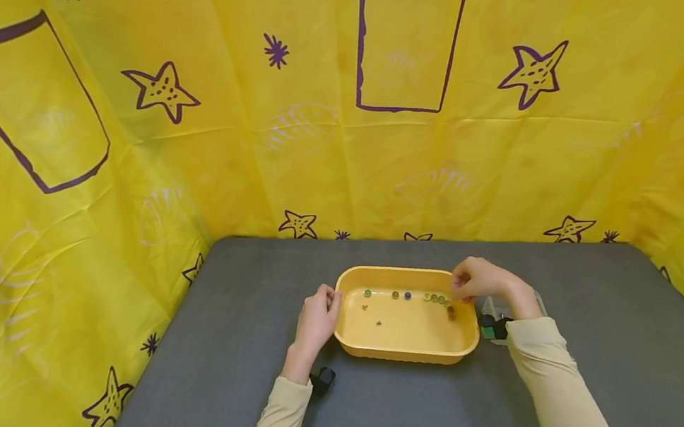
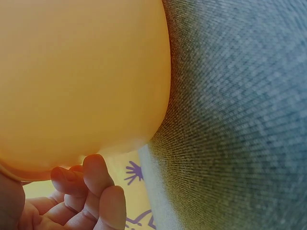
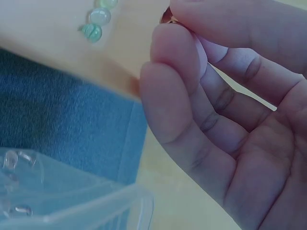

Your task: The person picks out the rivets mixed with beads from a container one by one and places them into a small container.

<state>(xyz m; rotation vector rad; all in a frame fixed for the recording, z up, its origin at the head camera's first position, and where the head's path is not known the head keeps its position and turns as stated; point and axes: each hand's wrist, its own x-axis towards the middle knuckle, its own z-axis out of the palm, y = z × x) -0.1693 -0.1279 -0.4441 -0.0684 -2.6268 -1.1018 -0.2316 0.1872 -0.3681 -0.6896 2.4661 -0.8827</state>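
A yellow-orange oblong tub [image 1: 402, 353] stands on the grey surface. My left hand [image 1: 318, 316] grips its left rim, with curled fingers [image 2: 96, 172] against the outer wall in the left wrist view. Over the right end, my right hand [image 1: 480, 280] pinches a small shiny brown marble [image 3: 166, 16] between thumb and fingertips, mostly hidden by them. Inside the tub, a row of green and clear marbles [image 1: 436, 298] lies along the back right, near a brown marble [image 1: 451, 313]. Farther left are a blue marble [image 1: 407, 296], an amber one [image 1: 395, 295] and a green one [image 1: 367, 293].
Right of the tub, partly behind my right wrist, stands a clear plastic container [image 3: 96, 206] with several clear pieces inside. Two tiny brownish bits [image 1: 378, 323] lie on the tub floor. A yellow patterned cloth [image 1: 386, 169] hangs behind the grey surface [image 1: 224, 341].
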